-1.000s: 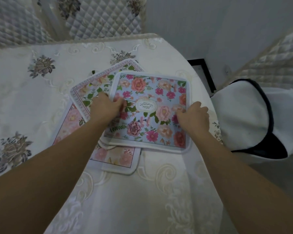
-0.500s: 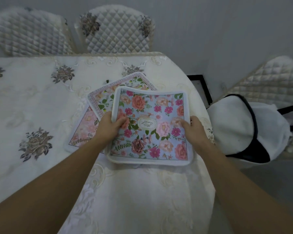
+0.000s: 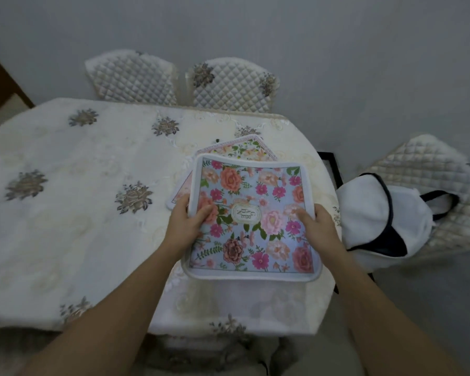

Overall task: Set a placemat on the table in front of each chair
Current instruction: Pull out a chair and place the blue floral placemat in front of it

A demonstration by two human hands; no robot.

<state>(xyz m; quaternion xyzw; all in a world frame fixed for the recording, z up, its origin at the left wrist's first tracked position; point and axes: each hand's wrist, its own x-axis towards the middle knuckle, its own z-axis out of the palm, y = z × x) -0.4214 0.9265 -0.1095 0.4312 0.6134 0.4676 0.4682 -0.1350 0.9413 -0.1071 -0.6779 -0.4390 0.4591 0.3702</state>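
Observation:
A light blue floral placemat (image 3: 255,202) with a white border is lifted off the table, tilted toward me. My left hand (image 3: 186,223) grips its left edge, thumb on top. My right hand (image 3: 316,226) grips its right edge the same way. Behind it two more floral placemats (image 3: 244,146) lie overlapped on the white embroidered tablecloth (image 3: 79,199), mostly hidden by the raised mat. Two quilted chairs (image 3: 229,85) stand at the table's far side. A third quilted chair (image 3: 429,164) stands at the right end.
A white bag with dark trim (image 3: 380,215) rests on the right chair's seat, close to my right hand. A dark frame (image 3: 333,166) lies on the floor by the wall. The table's near edge (image 3: 228,331) hangs just below the mat.
Both hands have raised the blue placemat off the stack and drawn it toward me. My head has tilted up and back, so the far chairs and more of the table show.

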